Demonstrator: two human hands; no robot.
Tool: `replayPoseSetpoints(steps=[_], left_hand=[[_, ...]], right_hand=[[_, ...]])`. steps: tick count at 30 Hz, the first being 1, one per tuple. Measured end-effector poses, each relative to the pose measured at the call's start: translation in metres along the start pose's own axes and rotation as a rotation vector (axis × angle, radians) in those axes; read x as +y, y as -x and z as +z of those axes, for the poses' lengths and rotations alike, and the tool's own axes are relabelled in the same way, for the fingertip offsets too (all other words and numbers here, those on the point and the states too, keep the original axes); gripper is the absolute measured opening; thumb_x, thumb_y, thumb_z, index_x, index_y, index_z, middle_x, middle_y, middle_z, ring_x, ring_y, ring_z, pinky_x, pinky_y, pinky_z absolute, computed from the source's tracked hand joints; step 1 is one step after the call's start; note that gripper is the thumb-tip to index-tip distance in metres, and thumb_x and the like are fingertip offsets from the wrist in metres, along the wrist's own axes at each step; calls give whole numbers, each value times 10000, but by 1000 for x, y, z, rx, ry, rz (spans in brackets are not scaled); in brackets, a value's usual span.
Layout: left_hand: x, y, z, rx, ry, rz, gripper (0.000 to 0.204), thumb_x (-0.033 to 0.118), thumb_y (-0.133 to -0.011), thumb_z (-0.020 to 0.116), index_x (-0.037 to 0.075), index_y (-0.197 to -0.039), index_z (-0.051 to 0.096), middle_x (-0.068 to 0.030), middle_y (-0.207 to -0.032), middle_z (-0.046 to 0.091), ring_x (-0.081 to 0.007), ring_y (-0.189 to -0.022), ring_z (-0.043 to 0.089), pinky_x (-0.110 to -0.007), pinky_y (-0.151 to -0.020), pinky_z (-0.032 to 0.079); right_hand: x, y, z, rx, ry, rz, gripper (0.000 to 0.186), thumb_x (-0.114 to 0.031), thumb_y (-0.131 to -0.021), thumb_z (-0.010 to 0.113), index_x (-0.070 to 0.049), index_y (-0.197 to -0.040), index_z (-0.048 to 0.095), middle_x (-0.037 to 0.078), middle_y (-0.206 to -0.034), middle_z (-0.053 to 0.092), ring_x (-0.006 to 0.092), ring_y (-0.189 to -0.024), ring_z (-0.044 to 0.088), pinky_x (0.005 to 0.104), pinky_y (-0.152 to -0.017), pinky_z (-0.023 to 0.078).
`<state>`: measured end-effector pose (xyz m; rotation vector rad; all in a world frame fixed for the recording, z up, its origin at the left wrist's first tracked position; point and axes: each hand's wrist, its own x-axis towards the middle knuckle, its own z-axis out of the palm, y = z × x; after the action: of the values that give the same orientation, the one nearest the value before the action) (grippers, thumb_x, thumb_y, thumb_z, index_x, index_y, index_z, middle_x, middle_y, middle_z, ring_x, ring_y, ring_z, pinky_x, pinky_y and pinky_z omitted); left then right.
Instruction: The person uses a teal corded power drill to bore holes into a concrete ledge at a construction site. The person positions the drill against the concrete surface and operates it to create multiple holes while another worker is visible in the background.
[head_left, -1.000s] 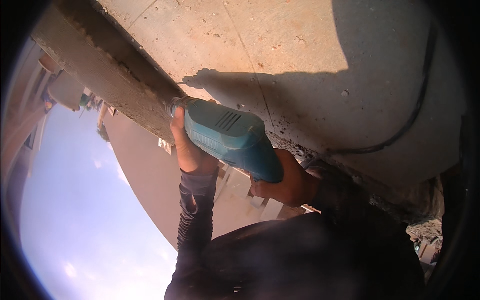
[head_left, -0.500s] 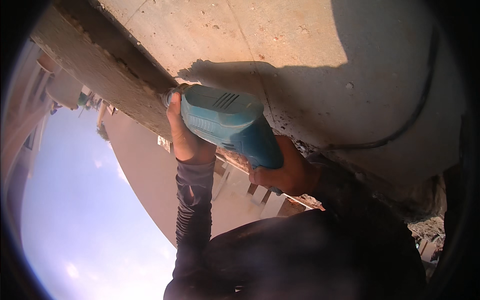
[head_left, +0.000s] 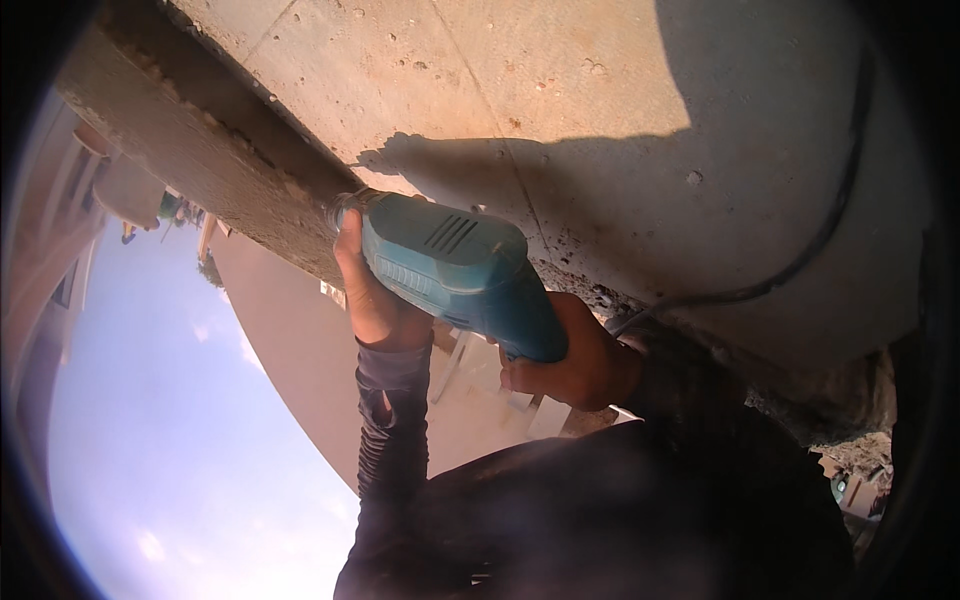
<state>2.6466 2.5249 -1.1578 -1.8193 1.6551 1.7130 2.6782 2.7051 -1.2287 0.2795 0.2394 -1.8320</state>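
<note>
A teal corded power drill [head_left: 450, 250] with vent slots in its housing lies across the middle of the view. My right hand [head_left: 585, 360] wraps round its rear handle; the trigger is hidden. Under the front of the housing, my left hand [head_left: 375, 290] supports the drill, thumb up along its side near the chuck [head_left: 350, 205]. The chuck end points up and left against a rough concrete ledge [head_left: 230, 180]. Whether a bit enters the concrete cannot be made out.
A flat concrete surface [head_left: 560, 70] spreads beyond the drill, partly in shadow. A dark cable [head_left: 800, 260] curves over it on the right. My dark-clothed leg [head_left: 600, 500] fills the lower middle. Rubble [head_left: 865, 460] lies at lower right; buildings and sky show on the left.
The drill and both hands sit slightly lower in the picture, and the view has shifted a little. Both hands keep their hold, and the chuck end stays at the ledge.
</note>
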Motion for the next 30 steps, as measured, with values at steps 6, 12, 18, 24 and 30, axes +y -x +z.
replayPoseSetpoints(steps=[6, 12, 18, 24, 30], left_hand=[[-1, -2, 2, -12, 6, 13, 477, 469, -894, 545, 44, -1108, 569, -104, -1073, 607, -246, -997, 577, -391, -892, 462], [4, -7, 18, 13, 52, -8, 436, 454, -916, 528, 58, -1089, 584, -101, -1026, 638, -234, -937, 614, -386, -858, 494], [0, -4, 24, 24, 26, 11, 437, 454, -918, 527, 65, -1113, 573, -95, -1057, 630, -238, -953, 611, -389, -868, 490], [-2, -7, 22, -15, 57, 11, 441, 450, -918, 529, 56, -1110, 579, -99, -1056, 634, -243, -961, 610, -396, -871, 487], [-3, -8, 18, 8, 92, -51, 436, 449, -915, 529, 59, -1101, 586, -103, -1059, 636, -247, -964, 609, -396, -885, 477]], right_hand=[[-12, 3, -3, -33, 32, 125, 269, -107, -710, 663, 23, -923, 562, 101, -783, 584, 168, -731, 556, 338, -707, 449], [-9, -8, -16, -54, -86, 159, 249, -115, -710, 659, 21, -893, 562, 93, -755, 579, 159, -700, 556, 332, -661, 444], [-9, -6, -10, -30, -79, 73, 187, -72, -700, 615, -2, -864, 557, 48, -649, 545, 104, -558, 507, 283, -531, 414], [-15, -5, -13, -4, -78, 120, 216, -45, -678, 598, -2, -886, 557, 38, -628, 531, 100, -542, 492, 267, -519, 404], [-9, 1, -15, -18, -189, 175, 196, -103, -717, 638, -15, -876, 564, 29, -581, 514, 99, -500, 480, 286, -490, 372]])
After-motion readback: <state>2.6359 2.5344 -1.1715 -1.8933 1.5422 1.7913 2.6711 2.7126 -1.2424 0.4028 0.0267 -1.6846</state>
